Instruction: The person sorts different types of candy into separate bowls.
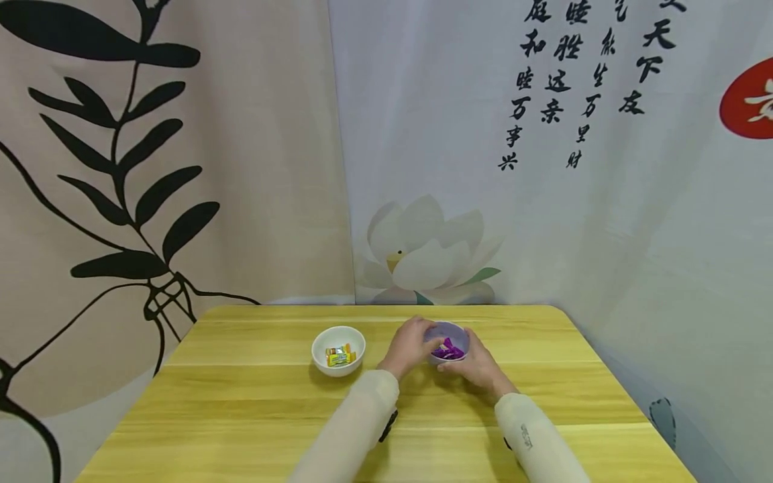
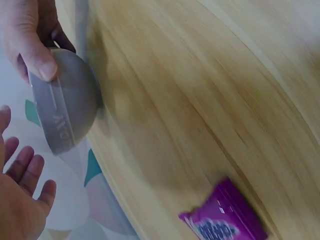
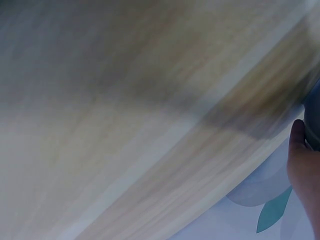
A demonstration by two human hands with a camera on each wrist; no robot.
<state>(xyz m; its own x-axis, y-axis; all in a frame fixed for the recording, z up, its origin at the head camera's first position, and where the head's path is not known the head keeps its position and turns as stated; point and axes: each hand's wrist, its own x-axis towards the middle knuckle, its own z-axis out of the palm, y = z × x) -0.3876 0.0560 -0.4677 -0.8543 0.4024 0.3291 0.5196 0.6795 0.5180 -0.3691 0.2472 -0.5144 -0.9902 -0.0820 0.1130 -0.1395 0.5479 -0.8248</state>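
Note:
A lavender bowl (image 1: 464, 333) with purple candy packets (image 1: 448, 349) in it is between both hands. Its outer wall carries raised letters in the left wrist view. My right hand (image 1: 474, 365) grips the bowl's side, thumb pressed on the wall. My left hand (image 1: 410, 345) is at the bowl's other side, overlapping its rim in the head view; the left wrist view shows its fingers spread and apart from the wall. A purple candy packet (image 2: 225, 215) appears over the boards in the left wrist view. In the right wrist view, only part of the bowl (image 3: 313, 117) shows.
A white bowl (image 1: 339, 332) holding yellow candy packets (image 1: 341, 359) stands left of the hands on the wooden table (image 1: 253, 402). Behind the table's far edge hangs a printed cloth (image 1: 423, 134) with a lotus and characters.

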